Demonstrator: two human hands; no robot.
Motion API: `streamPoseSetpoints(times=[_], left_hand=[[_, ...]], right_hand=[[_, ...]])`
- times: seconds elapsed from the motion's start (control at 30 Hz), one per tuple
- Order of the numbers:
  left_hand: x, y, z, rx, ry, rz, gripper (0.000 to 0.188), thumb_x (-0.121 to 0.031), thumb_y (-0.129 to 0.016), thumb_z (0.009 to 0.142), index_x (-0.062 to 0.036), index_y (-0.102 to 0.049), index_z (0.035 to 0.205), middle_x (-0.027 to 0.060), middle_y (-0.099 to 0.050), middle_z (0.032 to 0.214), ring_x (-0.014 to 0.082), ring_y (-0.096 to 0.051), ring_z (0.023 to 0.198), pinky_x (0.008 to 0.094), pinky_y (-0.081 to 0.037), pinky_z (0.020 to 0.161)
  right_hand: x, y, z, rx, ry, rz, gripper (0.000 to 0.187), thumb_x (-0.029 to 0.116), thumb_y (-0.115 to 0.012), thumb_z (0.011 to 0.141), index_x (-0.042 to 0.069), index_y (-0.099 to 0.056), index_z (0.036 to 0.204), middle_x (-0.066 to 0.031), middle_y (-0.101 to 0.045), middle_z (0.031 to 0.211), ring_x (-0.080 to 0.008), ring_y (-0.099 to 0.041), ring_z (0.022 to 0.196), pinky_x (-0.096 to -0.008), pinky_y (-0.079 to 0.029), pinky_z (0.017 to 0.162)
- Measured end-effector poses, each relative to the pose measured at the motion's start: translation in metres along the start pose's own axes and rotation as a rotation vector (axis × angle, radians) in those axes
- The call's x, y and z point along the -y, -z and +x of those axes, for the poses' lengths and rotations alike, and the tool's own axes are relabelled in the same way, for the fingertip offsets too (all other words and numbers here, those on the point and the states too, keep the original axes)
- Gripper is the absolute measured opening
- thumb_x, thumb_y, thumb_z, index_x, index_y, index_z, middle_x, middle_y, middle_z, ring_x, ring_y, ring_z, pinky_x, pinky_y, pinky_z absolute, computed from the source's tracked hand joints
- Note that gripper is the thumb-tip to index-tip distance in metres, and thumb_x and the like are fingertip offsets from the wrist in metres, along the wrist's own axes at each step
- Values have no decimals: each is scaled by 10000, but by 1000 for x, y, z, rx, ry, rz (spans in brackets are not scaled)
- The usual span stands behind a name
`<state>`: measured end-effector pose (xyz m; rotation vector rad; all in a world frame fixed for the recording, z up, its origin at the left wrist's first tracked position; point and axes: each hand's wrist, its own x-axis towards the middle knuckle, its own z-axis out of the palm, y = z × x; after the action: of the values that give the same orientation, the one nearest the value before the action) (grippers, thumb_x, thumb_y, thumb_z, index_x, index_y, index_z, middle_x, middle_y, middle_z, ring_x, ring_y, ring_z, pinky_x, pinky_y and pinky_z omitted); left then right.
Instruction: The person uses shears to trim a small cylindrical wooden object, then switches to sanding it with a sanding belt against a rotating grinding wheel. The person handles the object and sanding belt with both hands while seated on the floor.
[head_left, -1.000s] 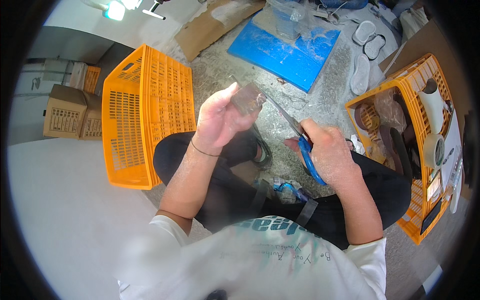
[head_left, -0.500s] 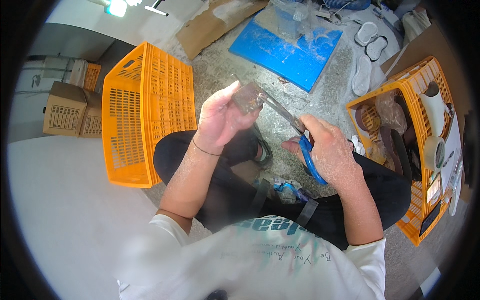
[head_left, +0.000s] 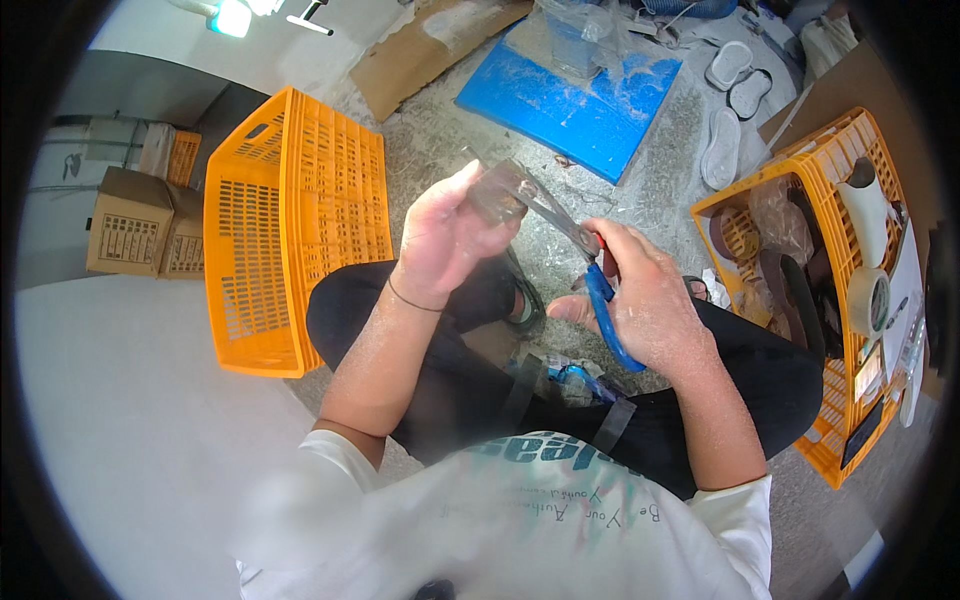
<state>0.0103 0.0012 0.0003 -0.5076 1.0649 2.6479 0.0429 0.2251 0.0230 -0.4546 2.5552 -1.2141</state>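
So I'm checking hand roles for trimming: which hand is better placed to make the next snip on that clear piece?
Right. The right hand already grips the blue-handled scissors, blades reaching the clear piece. The left hand is occupied holding that piece up, so it likely just steadies it.

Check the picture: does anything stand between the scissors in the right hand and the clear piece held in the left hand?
Nothing visible does. The scissors in the right hand already reach the clear piece, which the left hand holds up above the lap; the blades meet its edge with no other thing between.
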Motion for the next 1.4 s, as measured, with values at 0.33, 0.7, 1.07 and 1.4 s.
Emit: streamPoseSetpoints(times=[0.33,0.7,1.07,1.4], left_hand=[[-3,16,1,289,0,310,404,-335,-534,997,26,-642,1143,108,-688,1010,151,-595,781,264,-449,636],[4,7,2,189,-34,135,458,-353,-466,1019,63,-639,1106,133,-672,910,162,-506,666,291,-389,601],[5,7,-4,208,-72,324,377,-277,-518,1012,70,-621,1120,114,-663,917,156,-542,674,281,-419,631],[9,15,12,378,-124,238,388,-228,-688,942,21,-571,1215,109,-659,1052,193,-627,844,326,-513,762]], right_hand=[[1,0,0,30,-2,-64,717,494,-814,762,-32,-519,1150,-283,-611,1146,-455,-614,1066,-485,-506,890],[-2,2,5,37,-34,63,630,459,-813,780,-16,-530,1082,-285,-629,1011,-422,-648,955,-481,-516,820],[-1,-5,12,105,-143,-37,667,497,-808,776,-4,-541,1126,-221,-671,866,-409,-682,878,-458,-541,799],[3,-2,6,-21,-107,72,953,571,-811,736,-64,-455,1351,-262,-620,1136,-391,-620,1092,-454,-488,957]])
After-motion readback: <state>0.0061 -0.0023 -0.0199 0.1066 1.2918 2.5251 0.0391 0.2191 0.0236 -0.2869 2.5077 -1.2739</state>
